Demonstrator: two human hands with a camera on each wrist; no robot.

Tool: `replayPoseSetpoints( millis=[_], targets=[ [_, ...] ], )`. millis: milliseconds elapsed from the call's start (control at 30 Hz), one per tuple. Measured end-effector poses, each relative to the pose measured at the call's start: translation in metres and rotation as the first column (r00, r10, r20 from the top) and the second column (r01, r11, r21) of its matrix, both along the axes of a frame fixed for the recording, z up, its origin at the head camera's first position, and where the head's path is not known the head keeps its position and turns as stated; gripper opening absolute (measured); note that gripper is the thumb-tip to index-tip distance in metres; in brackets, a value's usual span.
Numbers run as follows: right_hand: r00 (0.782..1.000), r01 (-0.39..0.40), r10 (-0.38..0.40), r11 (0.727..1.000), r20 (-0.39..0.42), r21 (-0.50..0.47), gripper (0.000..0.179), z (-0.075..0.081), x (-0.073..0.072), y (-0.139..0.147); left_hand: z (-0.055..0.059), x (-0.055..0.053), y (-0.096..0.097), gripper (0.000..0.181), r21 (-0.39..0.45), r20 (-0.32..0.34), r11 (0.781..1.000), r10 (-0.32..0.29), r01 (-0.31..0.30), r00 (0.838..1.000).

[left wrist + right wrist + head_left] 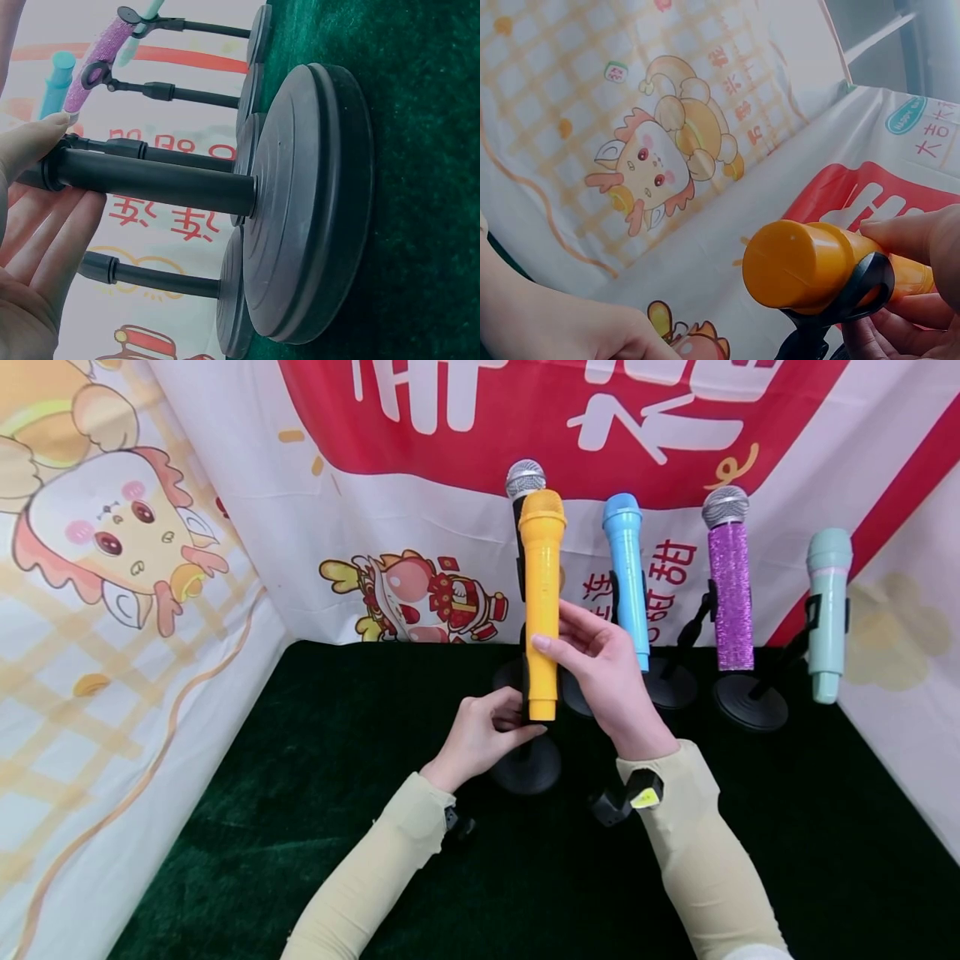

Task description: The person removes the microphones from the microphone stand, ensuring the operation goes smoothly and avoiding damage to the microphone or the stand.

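A yellow microphone [543, 577] stands nearly upright in the head view, seated in a black clip [870, 274] on a desk stand. My right hand [611, 681] holds its body from the right, thumb on the near side. In the right wrist view the fingers [915, 232] lie around the yellow barrel behind the clip. Below the microphone, my left hand [480, 735] grips the upper part of the stand's black pole [165, 180], thumb and fingers at the collar. The stand's round base [292, 202] rests on the dark green cloth [315, 827].
Right of the yellow microphone stand a blue microphone [628, 581], a glittery purple one [732, 597] and a mint green one [828, 610], each on a black stand. Behind the yellow one is a silver-headed black microphone [525, 478]. Printed cloth walls [420, 518] enclose the table.
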State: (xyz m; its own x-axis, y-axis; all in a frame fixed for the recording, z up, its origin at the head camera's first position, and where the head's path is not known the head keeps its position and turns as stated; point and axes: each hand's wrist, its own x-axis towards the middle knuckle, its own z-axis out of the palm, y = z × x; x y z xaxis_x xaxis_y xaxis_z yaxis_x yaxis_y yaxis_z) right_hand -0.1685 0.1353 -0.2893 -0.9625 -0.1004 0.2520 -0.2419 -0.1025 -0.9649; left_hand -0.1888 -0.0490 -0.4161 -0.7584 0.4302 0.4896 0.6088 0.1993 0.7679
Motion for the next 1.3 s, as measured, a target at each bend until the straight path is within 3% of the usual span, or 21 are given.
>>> replayPoseSetpoints(
  millis=[1300],
  targets=[
    [0.999, 0.025, -0.026, 0.999, -0.023, -0.033, 0.050, 0.0018, -0.0092, -0.0036, -0.0010, -0.0002, 0.0007, 0.022, 0.024, -0.004, 1.000, -0.013, 0.013, 1.000]
  ],
)
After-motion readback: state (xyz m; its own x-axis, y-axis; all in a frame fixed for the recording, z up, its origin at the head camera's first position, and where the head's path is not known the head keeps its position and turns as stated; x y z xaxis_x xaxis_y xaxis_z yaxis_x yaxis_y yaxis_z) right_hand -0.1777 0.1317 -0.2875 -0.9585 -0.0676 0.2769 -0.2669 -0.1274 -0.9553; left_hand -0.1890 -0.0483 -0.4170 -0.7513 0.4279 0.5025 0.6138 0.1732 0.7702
